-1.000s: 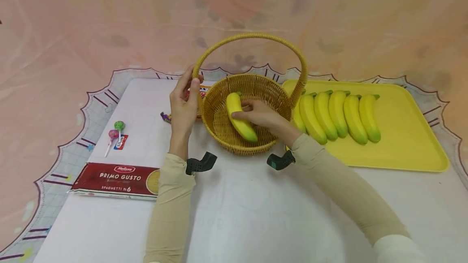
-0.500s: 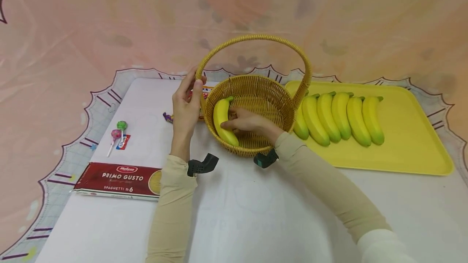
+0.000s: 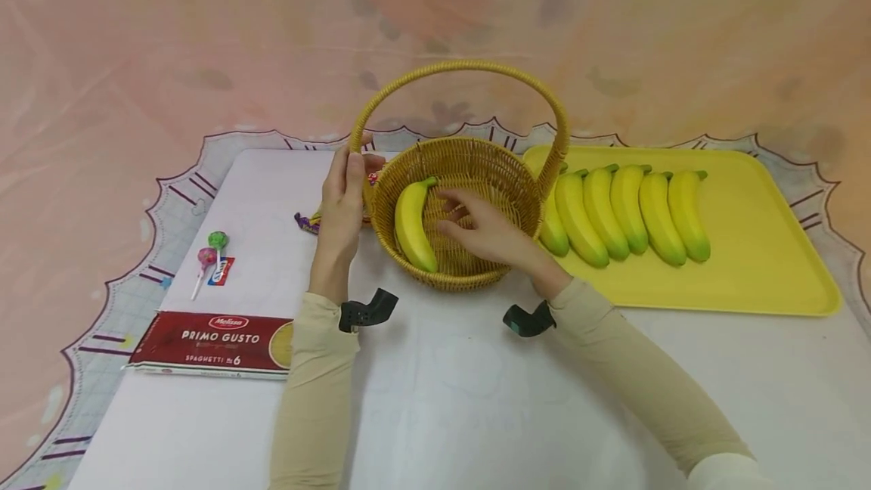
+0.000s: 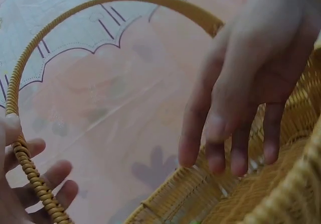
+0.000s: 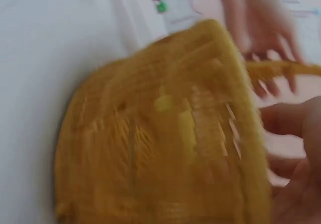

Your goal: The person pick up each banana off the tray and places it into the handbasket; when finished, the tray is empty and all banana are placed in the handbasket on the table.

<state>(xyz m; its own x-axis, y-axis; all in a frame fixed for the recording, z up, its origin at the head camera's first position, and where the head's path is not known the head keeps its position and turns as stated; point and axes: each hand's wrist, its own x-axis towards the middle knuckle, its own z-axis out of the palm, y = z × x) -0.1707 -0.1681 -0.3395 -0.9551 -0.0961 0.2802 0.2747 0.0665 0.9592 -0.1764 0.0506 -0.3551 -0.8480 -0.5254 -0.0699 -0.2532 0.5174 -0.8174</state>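
Note:
A wicker basket (image 3: 486,151) with a tall arched handle (image 3: 469,66) stands at the middle of the table. My left hand (image 3: 342,206) holds the handle near its left base, thumb in front and fingers behind, as the left wrist view also shows. One yellow banana (image 3: 412,227) with a green tip lies inside against the basket's left wall. Over the basket's interior hovers my right hand (image 3: 486,231), apart from the banana, its fingers loosely bent around nothing. The right wrist view is blurred; the basket wall (image 5: 150,169) hides much of the inside there.
A yellow tray (image 3: 762,248) at the right bears a row of several bananas (image 3: 629,210). To the left lie two lollipops (image 3: 212,246), a small packet (image 3: 221,271) and a spaghetti pack (image 3: 221,344). Colourful wrapped sweets (image 3: 309,222) are partly hidden behind my left hand.
My right hand has moved the banana left to the basket's left wall, let go of it and drawn back slightly to the right. The left hand keeps its place on the handle.

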